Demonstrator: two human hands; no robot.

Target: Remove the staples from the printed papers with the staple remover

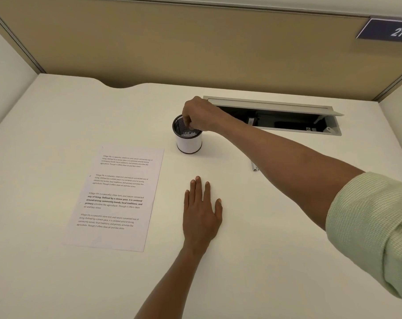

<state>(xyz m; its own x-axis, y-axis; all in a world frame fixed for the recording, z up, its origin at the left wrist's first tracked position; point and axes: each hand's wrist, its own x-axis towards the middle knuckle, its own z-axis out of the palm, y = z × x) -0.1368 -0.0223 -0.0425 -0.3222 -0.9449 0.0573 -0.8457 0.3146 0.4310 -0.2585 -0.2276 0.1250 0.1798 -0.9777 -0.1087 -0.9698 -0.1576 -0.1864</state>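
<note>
The printed papers [117, 196] lie flat on the white desk, left of centre, with several blocks of text facing up. My left hand [202, 210] rests palm down on the desk just right of them, fingers straight. My right hand [196, 113] reaches over a white cup with a black mesh inside [189, 142], its fingertips bunched together and dipping into the cup's mouth. Any staple between them is too small to see. A small metal tool, likely the staple remover [254, 166], lies on the desk, partly hidden under my right forearm.
An open cable hatch [276, 116] with a raised grey lid is set into the desk behind the cup. Tan partition walls close off the back and sides. A sign reading 214 [388, 31] hangs at the upper right.
</note>
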